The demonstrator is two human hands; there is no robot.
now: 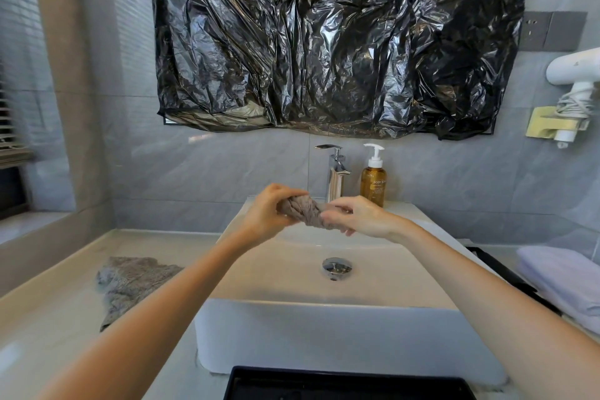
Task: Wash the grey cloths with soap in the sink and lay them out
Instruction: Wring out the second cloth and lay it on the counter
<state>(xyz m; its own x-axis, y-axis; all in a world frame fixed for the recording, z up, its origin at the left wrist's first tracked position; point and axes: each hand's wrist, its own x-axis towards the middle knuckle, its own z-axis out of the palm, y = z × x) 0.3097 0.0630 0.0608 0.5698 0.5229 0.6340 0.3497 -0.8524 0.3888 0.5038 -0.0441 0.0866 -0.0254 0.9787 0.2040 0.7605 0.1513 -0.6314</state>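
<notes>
A twisted grey cloth (303, 210) is held above the back of the white sink (324, 308). My left hand (268, 213) grips its left end and my right hand (355, 216) grips its right end. A second grey cloth (130, 282) lies spread flat on the counter left of the sink. An amber soap pump bottle (373, 182) stands at the sink's back rim, right of the chrome tap (336, 172). No water runs from the tap.
The chrome drain (336, 267) sits mid-basin. A folded pale towel (565, 282) lies on the counter at right beside a black tray edge (506, 279). Another black tray (344, 383) is at the front. A hair dryer (574, 75) hangs on the right wall.
</notes>
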